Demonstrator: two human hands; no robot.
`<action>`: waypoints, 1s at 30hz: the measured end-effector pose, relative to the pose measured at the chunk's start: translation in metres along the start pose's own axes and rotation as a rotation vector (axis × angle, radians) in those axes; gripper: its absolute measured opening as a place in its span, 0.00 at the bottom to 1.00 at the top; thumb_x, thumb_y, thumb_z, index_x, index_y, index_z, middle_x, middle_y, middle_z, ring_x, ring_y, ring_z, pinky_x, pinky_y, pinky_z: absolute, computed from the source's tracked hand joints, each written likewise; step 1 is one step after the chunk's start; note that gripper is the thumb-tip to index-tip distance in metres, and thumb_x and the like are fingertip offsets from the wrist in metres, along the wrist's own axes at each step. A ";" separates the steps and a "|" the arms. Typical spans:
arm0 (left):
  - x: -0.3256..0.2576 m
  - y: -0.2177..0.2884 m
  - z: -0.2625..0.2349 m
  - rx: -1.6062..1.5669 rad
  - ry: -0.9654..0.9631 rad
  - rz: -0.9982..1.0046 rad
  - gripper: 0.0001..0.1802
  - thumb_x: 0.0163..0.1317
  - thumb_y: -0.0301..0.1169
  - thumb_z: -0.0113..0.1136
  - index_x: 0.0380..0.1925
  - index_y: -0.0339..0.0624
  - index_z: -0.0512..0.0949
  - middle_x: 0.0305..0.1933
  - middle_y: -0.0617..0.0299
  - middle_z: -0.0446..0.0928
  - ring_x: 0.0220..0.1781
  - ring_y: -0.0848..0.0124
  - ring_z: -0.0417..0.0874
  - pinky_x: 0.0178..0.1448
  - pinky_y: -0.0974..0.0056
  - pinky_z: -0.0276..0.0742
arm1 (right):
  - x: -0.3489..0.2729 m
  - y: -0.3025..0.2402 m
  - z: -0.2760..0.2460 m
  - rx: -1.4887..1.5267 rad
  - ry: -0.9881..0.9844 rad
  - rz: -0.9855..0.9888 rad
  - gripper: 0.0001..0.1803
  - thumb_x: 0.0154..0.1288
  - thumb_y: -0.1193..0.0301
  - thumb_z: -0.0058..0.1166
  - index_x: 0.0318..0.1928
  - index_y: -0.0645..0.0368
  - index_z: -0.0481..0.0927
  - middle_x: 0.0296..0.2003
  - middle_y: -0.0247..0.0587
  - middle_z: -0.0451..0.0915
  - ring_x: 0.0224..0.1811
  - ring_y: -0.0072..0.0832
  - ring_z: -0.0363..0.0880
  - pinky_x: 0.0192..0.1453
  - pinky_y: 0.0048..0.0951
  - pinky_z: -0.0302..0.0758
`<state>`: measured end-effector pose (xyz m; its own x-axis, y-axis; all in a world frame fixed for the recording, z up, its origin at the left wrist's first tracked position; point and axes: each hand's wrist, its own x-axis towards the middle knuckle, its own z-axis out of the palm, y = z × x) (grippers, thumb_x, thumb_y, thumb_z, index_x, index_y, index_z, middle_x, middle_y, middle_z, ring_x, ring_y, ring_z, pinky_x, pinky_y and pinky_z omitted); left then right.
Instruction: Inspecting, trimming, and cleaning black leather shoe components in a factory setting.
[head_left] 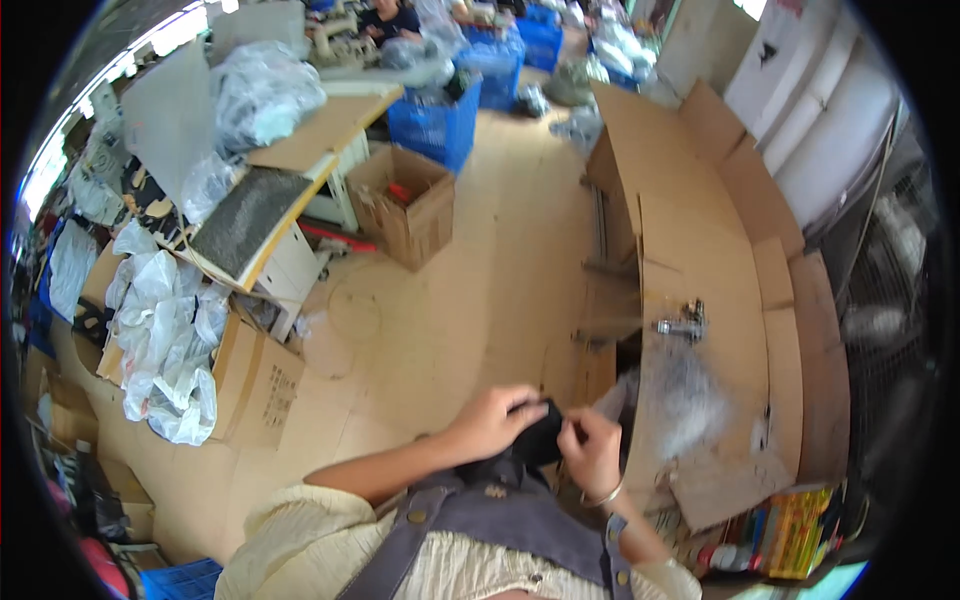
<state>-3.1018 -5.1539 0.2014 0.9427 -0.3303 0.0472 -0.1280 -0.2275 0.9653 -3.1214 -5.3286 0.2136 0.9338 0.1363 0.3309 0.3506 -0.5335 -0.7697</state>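
In front of my body, a small black cloth piece [540, 430] is held up between both hands. My left hand [496, 418] pinches its left edge, with the fingers bent round it. On its other side my right hand [592, 446], a bracelet at the wrist, grips the right edge between thumb and fingers. The lower part of the cloth merges with my dark apron [480, 510], so its full shape is hard to make out.
A cardboard-covered bench [700, 240] runs along my right, bearing a small metal device [684, 322] and a clear plastic bag [685, 400]. At left, a carton [255, 385] overflows with plastic bags. Ahead stand an open cardboard box [405, 205], blue crates [437, 125] and a worktable [325, 125]; another person sits beyond.
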 end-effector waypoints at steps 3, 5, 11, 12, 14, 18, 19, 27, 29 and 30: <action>-0.004 0.027 -0.010 -0.269 0.019 -0.037 0.09 0.61 0.30 0.55 0.35 0.32 0.76 0.29 0.68 0.76 0.30 0.85 0.72 0.32 0.77 0.69 | 0.008 -0.018 -0.009 0.186 -0.057 0.115 0.02 0.51 0.80 0.51 0.26 0.66 0.74 0.17 0.43 0.72 0.16 0.25 0.70 0.21 0.24 0.66; -0.006 0.044 -0.020 -0.273 0.013 -0.027 0.07 0.61 0.28 0.55 0.34 0.33 0.76 0.27 0.68 0.76 0.25 0.88 0.70 0.26 0.80 0.65 | 0.013 -0.030 -0.020 0.447 -0.172 0.308 0.03 0.54 0.79 0.51 0.29 0.66 0.76 0.18 0.38 0.73 0.16 0.16 0.69 0.19 0.20 0.64; -0.016 0.067 -0.024 -0.184 0.018 0.015 0.07 0.61 0.28 0.55 0.32 0.34 0.76 0.23 0.72 0.72 0.19 0.91 0.61 0.20 0.80 0.54 | 0.027 -0.042 -0.033 0.561 -0.125 0.214 0.06 0.51 0.77 0.56 0.32 0.64 0.78 0.21 0.34 0.74 0.14 0.12 0.66 0.17 0.17 0.61; -0.019 0.070 -0.023 -0.148 0.016 0.017 0.07 0.60 0.28 0.55 0.31 0.34 0.76 0.21 0.73 0.71 0.18 0.91 0.59 0.19 0.79 0.51 | 0.028 -0.040 -0.033 0.376 -0.132 0.022 0.07 0.50 0.77 0.58 0.32 0.63 0.78 0.21 0.34 0.74 0.14 0.12 0.66 0.17 0.17 0.60; -0.023 0.074 -0.021 -0.076 0.028 0.061 0.06 0.60 0.28 0.56 0.31 0.34 0.76 0.20 0.73 0.70 0.17 0.90 0.57 0.19 0.78 0.50 | 0.029 -0.048 -0.036 0.330 -0.133 0.019 0.07 0.48 0.77 0.59 0.30 0.62 0.78 0.19 0.33 0.73 0.13 0.13 0.65 0.16 0.18 0.59; -0.024 0.076 -0.018 0.124 0.110 0.303 0.05 0.58 0.26 0.58 0.29 0.34 0.76 0.16 0.71 0.67 0.14 0.88 0.55 0.17 0.75 0.47 | 0.028 -0.054 -0.036 0.227 -0.123 -0.106 0.04 0.48 0.79 0.57 0.27 0.62 0.76 0.17 0.34 0.72 0.13 0.14 0.65 0.17 0.18 0.61; -0.024 0.077 -0.017 0.123 0.108 0.303 0.05 0.58 0.26 0.58 0.29 0.34 0.76 0.16 0.71 0.67 0.14 0.88 0.55 0.17 0.75 0.47 | 0.027 -0.053 -0.036 0.244 -0.126 -0.093 0.04 0.48 0.80 0.57 0.27 0.63 0.76 0.17 0.34 0.72 0.14 0.14 0.66 0.18 0.18 0.62; -0.009 0.075 -0.023 0.104 0.041 0.295 0.03 0.56 0.24 0.58 0.29 0.34 0.76 0.17 0.67 0.70 0.14 0.85 0.59 0.17 0.74 0.52 | 0.037 -0.055 -0.035 0.220 -0.133 -0.100 0.04 0.48 0.81 0.54 0.27 0.63 0.76 0.18 0.36 0.71 0.15 0.18 0.70 0.19 0.20 0.66; -0.004 0.071 -0.023 0.130 0.069 0.346 0.03 0.56 0.23 0.57 0.29 0.34 0.76 0.18 0.65 0.71 0.15 0.82 0.63 0.18 0.73 0.55 | 0.042 -0.052 -0.031 0.154 -0.089 -0.173 0.04 0.48 0.81 0.55 0.28 0.63 0.76 0.18 0.37 0.71 0.15 0.19 0.71 0.19 0.20 0.66; -0.004 0.070 -0.023 0.157 0.095 0.391 0.03 0.55 0.23 0.57 0.29 0.34 0.76 0.19 0.63 0.73 0.16 0.80 0.66 0.19 0.72 0.58 | 0.043 -0.052 -0.030 0.090 -0.046 -0.241 0.04 0.48 0.81 0.55 0.28 0.63 0.76 0.18 0.37 0.71 0.15 0.20 0.71 0.19 0.20 0.66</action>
<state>-3.1072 -5.1476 0.2748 0.8374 -0.3348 0.4321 -0.5194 -0.2408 0.8199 -3.1013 -5.3199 0.2839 0.8238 0.2892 0.4876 0.5668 -0.4047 -0.7176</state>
